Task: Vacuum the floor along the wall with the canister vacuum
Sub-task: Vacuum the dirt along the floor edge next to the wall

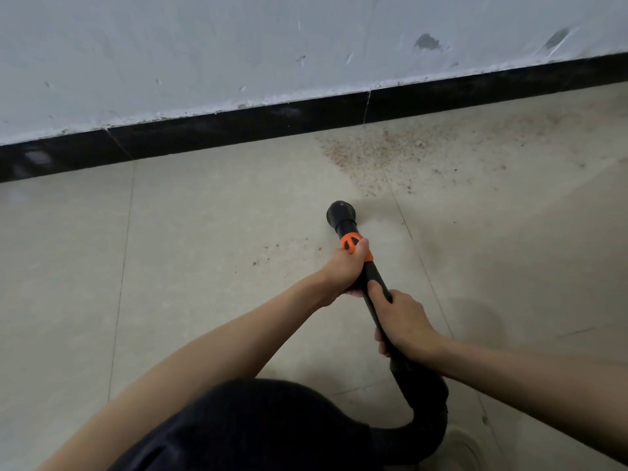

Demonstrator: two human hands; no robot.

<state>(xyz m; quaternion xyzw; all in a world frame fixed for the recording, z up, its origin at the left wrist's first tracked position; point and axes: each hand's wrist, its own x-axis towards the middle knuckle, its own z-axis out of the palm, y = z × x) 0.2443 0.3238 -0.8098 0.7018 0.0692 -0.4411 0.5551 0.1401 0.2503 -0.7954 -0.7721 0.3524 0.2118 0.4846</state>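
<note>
A black vacuum wand [375, 294] with an orange collar [351, 242] points toward the wall, its round black nozzle [341, 214] resting on the pale tiled floor [204, 215]. My left hand [346, 268] grips the wand just behind the orange collar. My right hand [404, 322] holds the wand lower down, closer to me. The black hose [424, 413] curves away from the wand's end to the bottom of the view. A patch of brownish dust and crumbs [377, 153] lies ahead and right of the nozzle, against the skirting. The canister itself is out of sight.
A black skirting board [238, 125] runs along the foot of a scuffed white wall [204, 52]. A few scattered crumbs [272, 253] lie left of my left hand. My dark-clothed knee [258, 426] fills the bottom middle.
</note>
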